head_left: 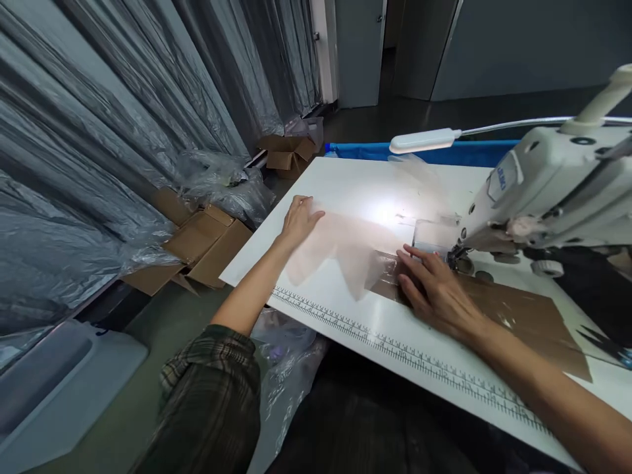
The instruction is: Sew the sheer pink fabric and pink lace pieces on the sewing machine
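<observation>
A pale, sheer piece of fabric (323, 240) lies on the white sewing table (340, 178), its lower edge in pointed folds. At its left end my left hand (296, 224) rests with the thumb apart from the bent fingers. My right hand (429, 283) lies palm down with fingers spread, just left of the sewing machine's needle area (457, 255). Beneath that hand is a brown, cardboard-like sheet (523, 316) with shiny clear patches, reaching right under the machine. The fabric's right end meets this sheet near my right fingertips.
The white sewing machine (553, 178) stands at the right, with a lit lamp (424, 140) over the table. Dark scissors (605, 345) lie at the right edge. A printed ruler (365, 334) follows the front edge. Open cardboard boxes (207, 243) and plastic wrap (227, 184) are on the left.
</observation>
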Demonstrator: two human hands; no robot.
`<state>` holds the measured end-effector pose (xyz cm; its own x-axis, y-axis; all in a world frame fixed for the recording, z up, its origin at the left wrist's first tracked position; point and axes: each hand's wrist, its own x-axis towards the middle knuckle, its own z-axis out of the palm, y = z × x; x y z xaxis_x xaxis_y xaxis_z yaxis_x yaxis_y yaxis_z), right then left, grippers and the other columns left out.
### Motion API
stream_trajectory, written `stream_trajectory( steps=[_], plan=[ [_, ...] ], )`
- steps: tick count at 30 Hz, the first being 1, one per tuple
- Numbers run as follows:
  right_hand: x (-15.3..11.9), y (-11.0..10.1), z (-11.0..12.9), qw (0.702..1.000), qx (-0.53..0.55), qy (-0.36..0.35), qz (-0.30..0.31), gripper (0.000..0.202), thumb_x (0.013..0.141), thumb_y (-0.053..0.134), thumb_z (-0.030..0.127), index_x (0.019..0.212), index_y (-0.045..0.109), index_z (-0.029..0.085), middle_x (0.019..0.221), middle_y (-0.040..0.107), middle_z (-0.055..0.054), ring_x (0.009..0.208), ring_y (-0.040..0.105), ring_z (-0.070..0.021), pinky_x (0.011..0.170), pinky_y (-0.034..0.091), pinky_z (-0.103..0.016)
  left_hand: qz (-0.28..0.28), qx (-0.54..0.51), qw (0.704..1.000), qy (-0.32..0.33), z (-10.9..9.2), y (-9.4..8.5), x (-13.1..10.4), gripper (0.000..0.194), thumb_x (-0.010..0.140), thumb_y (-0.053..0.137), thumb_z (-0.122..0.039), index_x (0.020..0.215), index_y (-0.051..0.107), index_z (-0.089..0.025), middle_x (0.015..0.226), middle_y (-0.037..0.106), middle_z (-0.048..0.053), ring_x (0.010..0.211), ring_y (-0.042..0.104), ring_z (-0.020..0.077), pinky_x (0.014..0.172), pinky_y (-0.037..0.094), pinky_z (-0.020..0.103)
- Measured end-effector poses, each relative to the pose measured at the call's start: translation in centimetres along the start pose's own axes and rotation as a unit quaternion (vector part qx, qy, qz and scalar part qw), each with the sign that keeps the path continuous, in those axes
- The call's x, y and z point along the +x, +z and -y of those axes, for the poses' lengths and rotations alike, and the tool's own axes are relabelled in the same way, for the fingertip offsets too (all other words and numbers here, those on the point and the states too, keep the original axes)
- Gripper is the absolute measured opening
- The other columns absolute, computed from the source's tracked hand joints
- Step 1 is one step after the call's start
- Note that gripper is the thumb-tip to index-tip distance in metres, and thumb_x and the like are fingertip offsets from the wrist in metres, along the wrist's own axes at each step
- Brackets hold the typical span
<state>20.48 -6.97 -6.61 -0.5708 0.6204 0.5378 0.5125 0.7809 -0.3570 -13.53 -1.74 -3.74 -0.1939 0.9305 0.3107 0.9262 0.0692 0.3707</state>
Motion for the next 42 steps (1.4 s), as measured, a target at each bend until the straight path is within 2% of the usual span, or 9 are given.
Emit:
stream_trajectory(
  steps=[5,10,15,20,23,26,29,35,42],
  plan=[
    [0.5,-0.4,-0.2,0.995,0.042,0.089,-0.032,0.040,0.097,0.047,0.035,0.132,0.060,0.019,0.126,0.061,-0.016,0.118,0.060,-0.0313,0.101,0.053,-0.054,-0.015,-0.008,1.000,-0.002,1.6,-0.7,1.4,0.025,0.091,0.063,-0.032,0.108,0.073,-0.018,0.126,0.062,0.011,0.119,0.061,0.0257,0.111,0.045,0.039],
    [0.8,-0.5,-0.4,0.993,0.045,0.100,-0.034,0.037,0.096,0.047,0.033,0.125,0.065,0.020,0.118,0.062,-0.013,0.110,0.063,-0.0286,0.095,0.055,-0.049,-0.009,-0.018,1.000,-0.009,1.9,-0.5,1.4,0.014,0.084,0.069,-0.027,0.093,0.078,-0.022,0.115,0.071,0.007,0.111,0.064,0.0279,0.108,0.046,0.046],
    [0.3,-0.7,-0.5,0.994,0.041,0.103,-0.019,0.035,0.096,0.048,0.036,0.122,0.066,0.019,0.116,0.062,-0.013,0.108,0.064,-0.0289,0.090,0.057,-0.047,-0.047,-0.025,0.998,-0.015,1.7,-0.7,1.3,0.015,0.087,0.065,-0.025,0.092,0.080,-0.025,0.112,0.073,0.004,0.107,0.067,0.0231,0.104,0.050,0.038],
    [-0.3,-1.1,-0.6,0.994,0.047,0.103,0.001,0.035,0.098,0.047,0.040,0.122,0.065,0.022,0.119,0.062,-0.013,0.110,0.063,-0.0314,0.085,0.058,-0.048,-0.072,-0.031,0.997,-0.024,2.4,-2.1,1.3,0.021,0.091,0.060,-0.028,0.100,0.078,-0.021,0.115,0.073,0.005,0.105,0.068,0.0210,0.101,0.051,0.034],
    [-0.4,-1.2,-0.5,0.993,0.048,0.104,0.001,0.036,0.098,0.046,0.043,0.120,0.066,0.023,0.118,0.062,-0.013,0.108,0.063,-0.0324,0.082,0.059,-0.048,-0.056,-0.031,0.997,-0.032,2.8,-2.5,1.1,0.025,0.094,0.058,-0.032,0.091,0.077,-0.017,0.105,0.074,0.008,0.095,0.069,0.0221,0.092,0.053,0.035],
    [-0.5,-1.2,-0.5,0.993,0.044,0.108,0.013,0.037,0.098,0.047,0.045,0.120,0.066,0.022,0.119,0.061,-0.014,0.105,0.064,-0.0316,0.079,0.060,-0.047,-0.023,-0.030,0.999,-0.023,2.8,-1.9,0.9,0.024,0.089,0.065,-0.033,0.075,0.075,-0.017,0.091,0.074,0.008,0.092,0.069,0.0233,0.090,0.052,0.035],
    [-0.6,-1.1,-0.5,0.993,0.045,0.112,0.019,0.035,0.098,0.047,0.044,0.120,0.067,0.025,0.119,0.061,-0.013,0.104,0.064,-0.0310,0.077,0.060,-0.045,-0.014,-0.035,0.999,-0.019,2.5,-1.2,0.8,0.015,0.087,0.067,-0.027,0.079,0.077,-0.019,0.096,0.074,0.006,0.095,0.069,0.0224,0.093,0.052,0.035],
    [-0.6,-1.0,-0.5,0.993,0.056,0.099,0.012,0.031,0.098,0.047,0.040,0.116,0.068,0.027,0.117,0.060,-0.012,0.103,0.064,-0.0304,0.078,0.060,-0.045,-0.051,-0.059,0.997,-0.029,2.2,-1.2,0.8,0.018,0.088,0.063,-0.022,0.095,0.080,-0.019,0.109,0.075,0.006,0.102,0.070,0.0208,0.096,0.053,0.032],
    [-0.7,-0.9,-0.9,0.994,0.053,0.093,0.025,0.030,0.098,0.046,0.041,0.114,0.069,0.029,0.119,0.061,-0.010,0.102,0.064,-0.0311,0.083,0.058,-0.053,-0.068,-0.069,0.995,-0.027,2.1,-2.1,0.7,0.014,0.086,0.067,-0.021,0.089,0.081,-0.023,0.107,0.077,0.002,0.100,0.072,0.0194,0.100,0.052,0.032]
  ],
)
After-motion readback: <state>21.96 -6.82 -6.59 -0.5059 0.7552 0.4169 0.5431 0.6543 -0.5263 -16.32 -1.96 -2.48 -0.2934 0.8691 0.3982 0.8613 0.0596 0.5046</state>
